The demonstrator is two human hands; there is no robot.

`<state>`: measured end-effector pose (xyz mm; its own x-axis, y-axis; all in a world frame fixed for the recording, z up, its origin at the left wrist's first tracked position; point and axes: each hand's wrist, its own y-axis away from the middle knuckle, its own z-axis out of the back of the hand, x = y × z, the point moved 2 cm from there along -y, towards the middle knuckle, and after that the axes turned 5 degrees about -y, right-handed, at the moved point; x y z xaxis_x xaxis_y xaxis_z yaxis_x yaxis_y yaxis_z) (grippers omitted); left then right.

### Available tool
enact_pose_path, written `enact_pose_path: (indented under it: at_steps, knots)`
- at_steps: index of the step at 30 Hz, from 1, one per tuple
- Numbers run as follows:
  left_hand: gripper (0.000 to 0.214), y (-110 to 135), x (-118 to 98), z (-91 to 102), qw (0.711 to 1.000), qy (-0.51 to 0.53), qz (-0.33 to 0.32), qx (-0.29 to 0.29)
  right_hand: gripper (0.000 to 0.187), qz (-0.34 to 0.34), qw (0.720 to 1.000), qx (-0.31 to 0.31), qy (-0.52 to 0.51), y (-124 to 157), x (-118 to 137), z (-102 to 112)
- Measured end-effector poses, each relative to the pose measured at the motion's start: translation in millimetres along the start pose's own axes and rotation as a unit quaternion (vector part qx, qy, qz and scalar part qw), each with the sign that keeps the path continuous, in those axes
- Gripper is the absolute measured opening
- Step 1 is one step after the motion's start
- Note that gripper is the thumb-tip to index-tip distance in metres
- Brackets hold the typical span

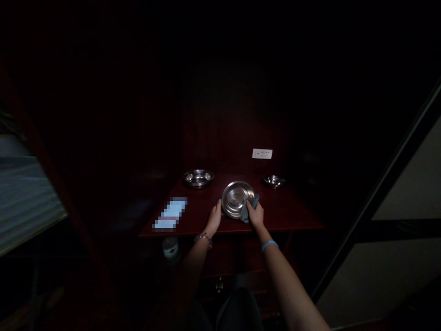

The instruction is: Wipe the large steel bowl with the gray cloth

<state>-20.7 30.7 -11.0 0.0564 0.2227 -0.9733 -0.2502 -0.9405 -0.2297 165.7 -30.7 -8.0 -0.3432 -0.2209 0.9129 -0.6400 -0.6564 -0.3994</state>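
Note:
A round steel plate [234, 198] is tipped up toward me on a dark red wooden table [292, 216]. My left hand [214, 219] grips the plate's left rim, fingers closed on it. My right hand [255, 214] clasps a grey cloth [248, 209] against the plate's right rim. A beaded bracelet is on my left wrist and a light blue band on my right.
A steel bowl [198, 177] stands at the back left of the table and a smaller steel bowl [274, 181] at the back right. A blurred flat card [170, 214] lies at the front left. A white socket plate [262, 153] is on the back wall. A bottle [171, 250] stands below the table edge.

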Motion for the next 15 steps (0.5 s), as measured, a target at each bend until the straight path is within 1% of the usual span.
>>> enact_pose_path:
  at_steps: [4,7,15]
  knots:
    - [0.071,5,-9,-2.0,1.000,0.009,-0.006,0.018,0.032,0.000,1.000,0.008,-0.008,-2,-5,-2]
    - [0.071,8,-12,-2.6,1.000,0.007,-0.007,0.015,0.032,-0.002,1.000,0.016,-0.007,-4,-9,-3]
    - [0.074,5,-8,-2.1,1.000,-0.007,0.005,0.005,0.032,0.002,1.000,0.007,-0.007,-2,-5,-1]
